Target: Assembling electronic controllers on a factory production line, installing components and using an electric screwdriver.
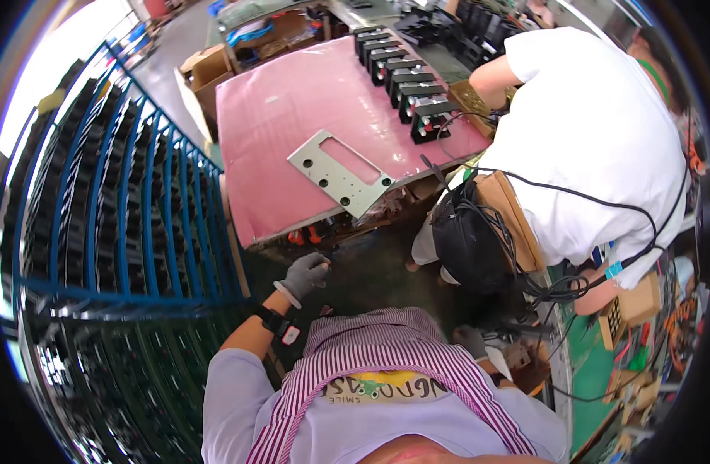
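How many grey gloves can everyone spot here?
2: one glove on the left hand, near the pink table; one on the right hand, beside the striped apron. Others may be hidden.

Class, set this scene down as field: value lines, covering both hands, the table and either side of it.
Left hand: grey glove, fingers curled, short of the table's near edge; grip unclear
Right hand: grey glove, beside the striped apron; grip unclear
Table: pink cover
On table: pale plate with rectangular opening; row of black brackets
Left side: blue rack
Right side: co-worker, white top
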### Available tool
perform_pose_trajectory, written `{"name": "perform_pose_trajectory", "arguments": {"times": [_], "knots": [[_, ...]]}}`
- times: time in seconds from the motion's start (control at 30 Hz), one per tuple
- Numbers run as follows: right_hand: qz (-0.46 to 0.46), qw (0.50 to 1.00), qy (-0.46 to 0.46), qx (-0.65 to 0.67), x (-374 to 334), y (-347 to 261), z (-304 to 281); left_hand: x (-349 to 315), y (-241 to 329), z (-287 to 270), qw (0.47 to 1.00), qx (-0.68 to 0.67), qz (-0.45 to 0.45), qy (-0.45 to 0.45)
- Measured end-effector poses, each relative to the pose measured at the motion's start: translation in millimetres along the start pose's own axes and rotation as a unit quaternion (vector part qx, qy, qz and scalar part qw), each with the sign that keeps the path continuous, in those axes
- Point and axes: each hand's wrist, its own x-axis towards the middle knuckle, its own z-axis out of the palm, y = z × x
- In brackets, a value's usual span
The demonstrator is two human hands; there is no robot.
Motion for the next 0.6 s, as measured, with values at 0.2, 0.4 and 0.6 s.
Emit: {"name": "perform_pose_trajectory", "arguments": {"times": [0.2, 0.4, 0.6], "knots": [[-0.300, 0.933, 0.087, 0.180, 86.0, -283.8, -63.8, 91.0, 99.5, -83.3, 0.992, -0.027, -0.005, -0.125], [-0.231, 0.913, 0.324, 0.090, 267.3, -430.4, -170.0, 152.7, 204.2, -91.0, 0.986, -0.022, 0.104, -0.129], [0.177, 0.881, 0.432, -0.079, 410.7, -337.6, -246.4, 231.7, 252.2, -81.7, 0.978, -0.069, 0.037, -0.194]]}}
